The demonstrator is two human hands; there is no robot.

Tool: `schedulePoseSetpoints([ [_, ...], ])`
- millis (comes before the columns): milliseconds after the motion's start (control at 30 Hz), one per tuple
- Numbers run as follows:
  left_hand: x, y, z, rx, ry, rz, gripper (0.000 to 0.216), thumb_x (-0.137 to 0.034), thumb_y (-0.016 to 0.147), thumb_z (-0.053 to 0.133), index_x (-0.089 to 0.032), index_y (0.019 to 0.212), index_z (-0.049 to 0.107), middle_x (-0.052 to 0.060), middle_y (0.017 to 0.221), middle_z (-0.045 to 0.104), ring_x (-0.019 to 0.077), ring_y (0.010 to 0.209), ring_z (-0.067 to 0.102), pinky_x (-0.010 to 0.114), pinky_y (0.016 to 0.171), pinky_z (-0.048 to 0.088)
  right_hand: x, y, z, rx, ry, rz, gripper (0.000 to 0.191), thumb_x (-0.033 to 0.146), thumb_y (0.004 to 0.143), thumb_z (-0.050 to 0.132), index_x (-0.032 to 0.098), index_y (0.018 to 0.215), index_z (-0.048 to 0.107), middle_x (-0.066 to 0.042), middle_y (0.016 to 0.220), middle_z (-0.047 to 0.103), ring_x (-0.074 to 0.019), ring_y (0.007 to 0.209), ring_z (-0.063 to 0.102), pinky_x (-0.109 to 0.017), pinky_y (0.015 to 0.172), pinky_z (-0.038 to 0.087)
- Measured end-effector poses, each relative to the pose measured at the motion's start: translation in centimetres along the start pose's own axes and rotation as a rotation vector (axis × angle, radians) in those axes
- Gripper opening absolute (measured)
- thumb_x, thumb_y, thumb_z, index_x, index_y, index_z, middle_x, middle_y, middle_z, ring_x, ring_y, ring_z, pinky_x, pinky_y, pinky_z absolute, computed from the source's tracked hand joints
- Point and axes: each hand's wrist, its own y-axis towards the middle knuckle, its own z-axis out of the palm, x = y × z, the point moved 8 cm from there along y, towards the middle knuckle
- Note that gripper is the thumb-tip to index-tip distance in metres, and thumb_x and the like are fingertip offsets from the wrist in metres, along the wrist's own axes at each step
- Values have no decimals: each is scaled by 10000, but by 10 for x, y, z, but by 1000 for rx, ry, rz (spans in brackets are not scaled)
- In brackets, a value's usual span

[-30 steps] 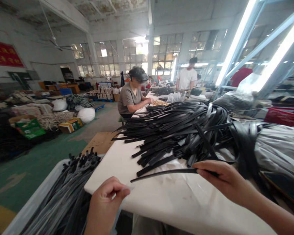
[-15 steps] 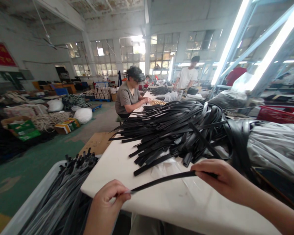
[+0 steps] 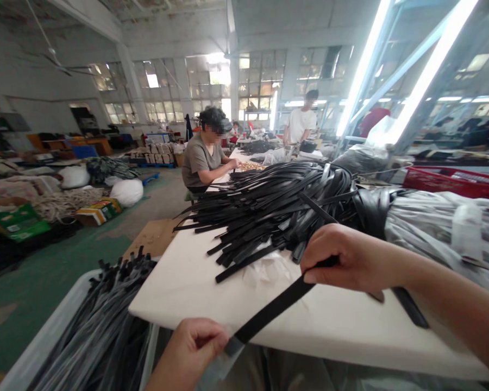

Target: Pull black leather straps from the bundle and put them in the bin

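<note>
Black strap (image 3: 275,308), flat and narrow, held taut between the two hands above the near edge of the white table (image 3: 195,282); it slants from lower left to upper right. Left hand (image 3: 191,350): fingers clenched around the strap's lower end, where a piece of clear plastic film (image 3: 220,364) hangs just beside the fingertips. Right hand (image 3: 346,258): thumb and fingers pinched closed on the strap higher up, with the strap's far end (image 3: 409,307) passing under the palm and lying on the table behind the wrist. Pile of black straps (image 3: 277,209): heaped on the table just beyond the right hand, loose ends fanning toward the left. Grey plastic-wrapped bundle (image 3: 440,231): lies to the right of the pile, touching it. White bin (image 3: 44,342): stands beside the table at lower left, filled with further dark straps (image 3: 106,326). Seated person (image 3: 204,155): works at the far end of the same table, hands on its surface. Standing person (image 3: 301,122) in a white shirt: farther back, well apart. Red crate (image 3: 452,182): at right, behind the wrapped bundle.
</note>
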Motion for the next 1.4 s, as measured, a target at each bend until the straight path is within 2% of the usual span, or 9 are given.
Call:
schedulePoseSetpoints([
  [167, 0, -2, 18, -3, -286, -32, 477, -592, 660, 775, -122, 593, 722, -6, 527, 548, 116, 549, 423, 237, 547, 303, 4, 17, 2, 61, 31, 14, 229, 302, 902, 603, 152, 775, 720, -14, 679, 661, -98, 594, 553, -207, 579, 376],
  [367, -17, 4, 35, -31, -305, -64, 515, -632, 669, 731, -126, 611, 656, -24, 536, 493, 112, 536, 388, 241, 521, 265, 27, 35, 56, 141, -101, 82, 245, 382, 901, 601, 172, 914, 725, -52, 753, 725, -170, 658, 625, -255, 579, 389],
  [467, -14, 7, 22, -79, -217, -36, 435, -562, 706, 684, -144, 592, 641, -35, 524, 466, 120, 536, 371, 251, 513, 261, 21, 34, 69, 164, -173, 106, 316, 391, 968, 477, 168, 1094, 663, -102, 889, 745, -238, 791, 671, -311, 666, 442],
  [633, -11, 6, -2, -149, -8, -86, 384, -509, 723, 620, -142, 640, 694, 5, 584, 587, 176, 612, 483, 275, 589, 357, -13, 29, 62, 224, -252, 87, 217, 209, 943, 495, 166, 834, 678, -61, 805, 732, -206, 797, 664, -407, 975, 383],
  [833, -30, 9, 9, -92, 28, 4, 411, -526, 743, 575, -149, 613, 674, 6, 570, 584, 191, 627, 500, 271, 582, 354, 19, 48, 85, 242, -309, 42, 267, 397, 909, 571, 188, 844, 724, -66, 733, 734, -211, 691, 620, -308, 642, 398],
  [933, -15, 8, -6, -135, 88, 7, 418, -547, 762, 577, -165, 661, 713, 22, 633, 667, 225, 691, 572, 281, 635, 406, 10, 50, 72, 237, -350, 113, 383, 492, 906, 564, 157, 826, 731, -94, 701, 718, -230, 687, 609, -312, 612, 374],
  [1033, -2, 10, -20, -159, 117, -49, 436, -577, 732, 597, -167, 701, 742, 49, 694, 736, 269, 747, 625, 309, 690, 445, -8, 48, 54, 249, -283, 168, 251, 326, 922, 579, 128, 878, 726, -88, 817, 737, -170, 709, 609, -256, 631, 396],
  [1233, -29, 20, -9, -108, 21, 6, 413, -547, 716, 614, -153, 640, 712, 14, 562, 645, 188, 580, 526, 268, 539, 368, 15, 70, 70, 293, -225, 114, 252, 372, 908, 600, 161, 858, 728, -44, 811, 720, -139, 650, 523, -254, 546, 314],
  [1400, -19, 17, -38, -199, 53, -23, 371, -493, 699, 650, -135, 688, 748, 61, 653, 725, 235, 670, 598, 310, 644, 431, -6, 68, 55, 279, -217, 185, 305, 354, 928, 555, 121, 806, 710, -37, 704, 674, -120, 589, 511, -240, 541, 332],
])
